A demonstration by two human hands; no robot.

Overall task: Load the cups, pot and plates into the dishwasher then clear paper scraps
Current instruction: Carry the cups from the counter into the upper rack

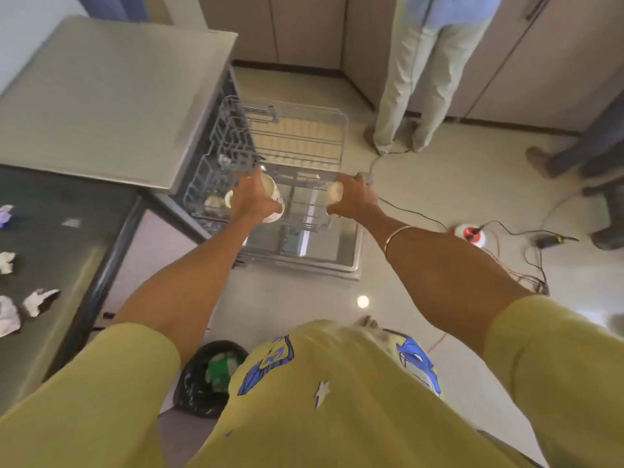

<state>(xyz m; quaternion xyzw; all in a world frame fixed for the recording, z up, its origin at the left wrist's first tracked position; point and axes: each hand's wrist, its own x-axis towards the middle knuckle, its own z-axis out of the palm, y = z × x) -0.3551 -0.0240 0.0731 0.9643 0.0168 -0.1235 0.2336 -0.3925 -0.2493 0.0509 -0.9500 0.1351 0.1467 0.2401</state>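
The dishwasher stands open with its grey wire rack [304, 130] pulled out over the lowered door [347, 244]. My left hand [251, 201] grips a cream cup [275, 201] over the rack's near left part. My right hand [354, 197] holds a second cream cup [336, 193] above the rack's near right edge. Another pale cup [228, 197] and something light sit in the rack by my left hand. Crumpled paper scraps [39, 300] lie on the dark counter [60, 197] at the left.
A black-lined bin [202, 380] with green waste stands on the floor near my legs. Two people stand at the back right by the cupboards [408, 106]. Cables and a red-white device [469, 233] lie on the floor to the right. A steel countertop [111, 92] tops the dishwasher.
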